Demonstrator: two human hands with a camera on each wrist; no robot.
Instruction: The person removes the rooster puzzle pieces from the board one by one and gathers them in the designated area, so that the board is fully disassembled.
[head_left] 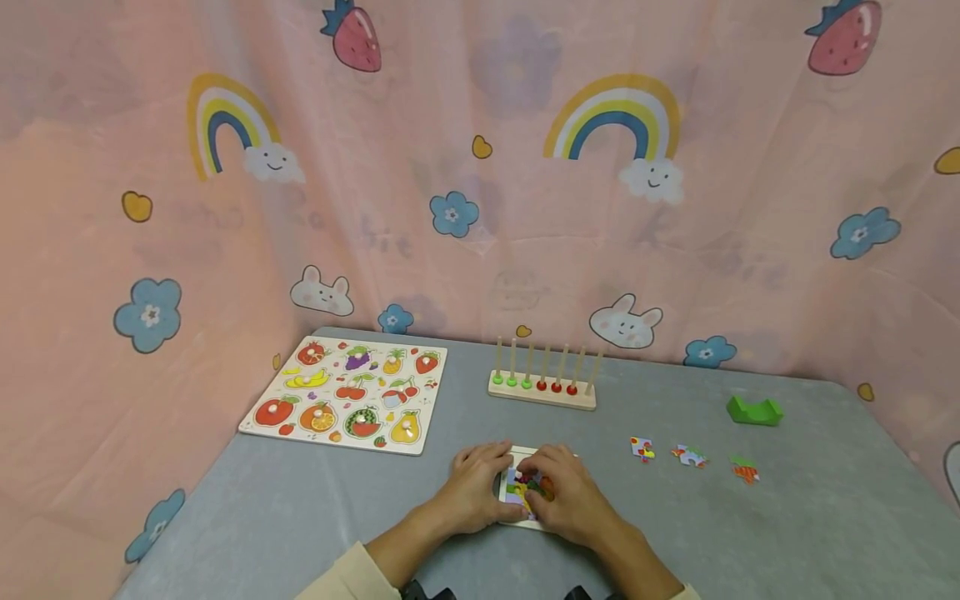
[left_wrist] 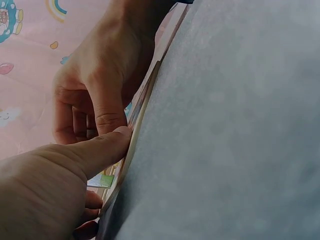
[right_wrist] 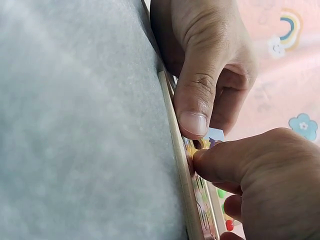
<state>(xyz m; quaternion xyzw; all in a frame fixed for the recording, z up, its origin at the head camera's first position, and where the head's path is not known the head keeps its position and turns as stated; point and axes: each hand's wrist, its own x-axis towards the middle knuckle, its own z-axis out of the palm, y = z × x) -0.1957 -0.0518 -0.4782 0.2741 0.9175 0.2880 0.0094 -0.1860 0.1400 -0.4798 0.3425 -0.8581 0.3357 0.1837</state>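
Observation:
A small jigsaw board (head_left: pixel 523 523) with a pale wooden rim lies on the table between both hands, bearing a colourful picture partly hidden by fingers. My left hand (head_left: pixel 474 492) grips the board's left side, its thumb along the front rim and its fingers at the far side. My right hand (head_left: pixel 572 493) bends over the picture, thumb and fingertips pinching at a jigsaw piece there, mostly covered. In the left wrist view the two thumb tips meet at the front rim. A blue and green jigsaw piece (left_wrist: pixel 102 180) shows under the left thumb.
Three loose jigsaw pieces (head_left: pixel 689 456) lie in a row to the right. Behind them sits a green curved block (head_left: pixel 754 411). A peg rack (head_left: pixel 542 396) with green and red beads stands beyond the hands, and a fruit knob puzzle (head_left: pixel 341 386) lies at the left.

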